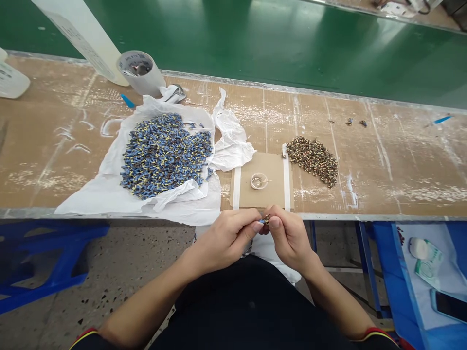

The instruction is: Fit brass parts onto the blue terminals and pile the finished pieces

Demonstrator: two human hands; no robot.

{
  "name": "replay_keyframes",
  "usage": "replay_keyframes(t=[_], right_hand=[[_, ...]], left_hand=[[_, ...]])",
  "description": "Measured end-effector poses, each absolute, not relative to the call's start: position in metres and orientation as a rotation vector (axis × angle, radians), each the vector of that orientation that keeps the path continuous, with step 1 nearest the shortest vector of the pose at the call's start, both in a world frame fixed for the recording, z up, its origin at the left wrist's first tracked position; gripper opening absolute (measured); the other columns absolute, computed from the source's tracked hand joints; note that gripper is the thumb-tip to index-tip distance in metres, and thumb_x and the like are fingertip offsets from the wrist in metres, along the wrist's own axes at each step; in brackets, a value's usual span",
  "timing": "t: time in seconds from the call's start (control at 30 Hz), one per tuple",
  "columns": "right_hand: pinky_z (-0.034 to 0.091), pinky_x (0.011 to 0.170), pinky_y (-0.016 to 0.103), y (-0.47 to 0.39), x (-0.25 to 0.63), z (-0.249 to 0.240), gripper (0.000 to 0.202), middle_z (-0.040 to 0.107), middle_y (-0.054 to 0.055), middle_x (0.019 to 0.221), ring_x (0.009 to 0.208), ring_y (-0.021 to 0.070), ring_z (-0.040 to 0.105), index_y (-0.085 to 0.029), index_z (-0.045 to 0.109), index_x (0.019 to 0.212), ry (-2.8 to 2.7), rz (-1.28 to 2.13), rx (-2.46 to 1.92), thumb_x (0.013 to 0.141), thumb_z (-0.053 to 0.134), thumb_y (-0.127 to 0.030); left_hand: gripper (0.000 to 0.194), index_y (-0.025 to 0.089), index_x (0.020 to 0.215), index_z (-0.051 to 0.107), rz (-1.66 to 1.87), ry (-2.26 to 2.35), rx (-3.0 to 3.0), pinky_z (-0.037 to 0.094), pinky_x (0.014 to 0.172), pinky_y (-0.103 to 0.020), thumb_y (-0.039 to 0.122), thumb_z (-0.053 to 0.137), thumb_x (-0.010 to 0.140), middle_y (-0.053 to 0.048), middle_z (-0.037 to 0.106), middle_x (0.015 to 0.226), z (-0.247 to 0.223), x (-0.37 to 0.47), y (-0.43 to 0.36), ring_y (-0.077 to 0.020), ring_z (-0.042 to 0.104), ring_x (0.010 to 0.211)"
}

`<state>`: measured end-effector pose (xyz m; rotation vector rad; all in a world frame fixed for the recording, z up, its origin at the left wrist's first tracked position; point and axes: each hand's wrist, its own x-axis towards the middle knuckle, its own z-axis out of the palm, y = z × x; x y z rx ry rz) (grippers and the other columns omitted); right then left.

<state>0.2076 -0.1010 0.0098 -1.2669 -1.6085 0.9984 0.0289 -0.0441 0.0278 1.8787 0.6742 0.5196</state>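
Observation:
In front of my body, just off the table's near edge, my two hands meet fingertip to fingertip. My left hand is closed in a pinch on a small blue piece. My right hand pinches a small brown-and-gold piece against its end; fingers partly hide both. Beyond the hands, a small clear cup with a thin stick across it stands on a cardboard square taped along two sides. A heap of blue, yellow-tipped pieces lies at left, a heap of brown-and-gold pieces at right.
White paper lies under the blue heap, with a crumpled sheet beside it. A tape roll and a white plastic bottle stand at back left. A blue stool is lower left; a phone lies lower right.

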Motion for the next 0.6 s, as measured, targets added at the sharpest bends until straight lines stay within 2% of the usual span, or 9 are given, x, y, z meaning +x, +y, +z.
replay_keyframes(t=[0.17, 0.27, 0.43, 0.6], right_hand=[[0.040, 0.057, 0.026, -0.1027, 0.2047, 0.0082, 0.033, 0.054, 0.000, 0.066, 0.058, 0.0128, 0.053, -0.022, 0.047, 0.078, -1.620, 0.940, -1.277, 0.106, 0.033, -0.032], [0.036, 0.056, 0.026, -0.1017, 0.2073, 0.0063, 0.034, 0.050, -0.002, 0.063, 0.055, 0.0124, 0.048, -0.022, 0.043, 0.076, -1.715, 0.953, -1.323, 0.106, 0.032, -0.033], [0.031, 0.055, 0.027, -0.1012, 0.2129, 0.0045, 0.034, 0.043, -0.003, 0.061, 0.053, 0.0125, 0.043, -0.023, 0.038, 0.074, -1.820, 1.001, -1.296, 0.106, 0.030, -0.034], [0.030, 0.055, 0.027, -0.1055, 0.2135, 0.0026, 0.031, 0.045, -0.002, 0.063, 0.055, 0.0132, 0.044, -0.022, 0.040, 0.078, -1.891, 1.002, -1.367, 0.105, 0.031, -0.033]], left_hand=[[0.027, 0.016, 0.078, 0.056, 0.593, 0.646, 1.878, 0.040, 0.064, -0.023, 0.022, 0.043, 0.101, 0.000, 0.057, 0.070, 0.0286, 0.0314, -0.0462, -0.0111, 0.052, 0.064], [0.030, 0.016, 0.074, 0.057, 0.592, 0.649, 1.939, 0.036, 0.059, -0.023, 0.021, 0.044, 0.100, 0.002, 0.052, 0.062, 0.0299, 0.0311, -0.0437, -0.0105, 0.048, 0.057], [0.033, 0.017, 0.067, 0.048, 0.536, 0.574, 1.987, 0.030, 0.054, -0.025, 0.021, 0.043, 0.100, 0.003, 0.045, 0.059, 0.0286, 0.0301, -0.0401, -0.0097, 0.040, 0.053], [0.032, 0.018, 0.066, 0.040, 0.488, 0.599, 1.980, 0.029, 0.054, -0.025, 0.018, 0.042, 0.098, 0.004, 0.040, 0.060, 0.0219, 0.0297, -0.0433, -0.0098, 0.034, 0.054]])
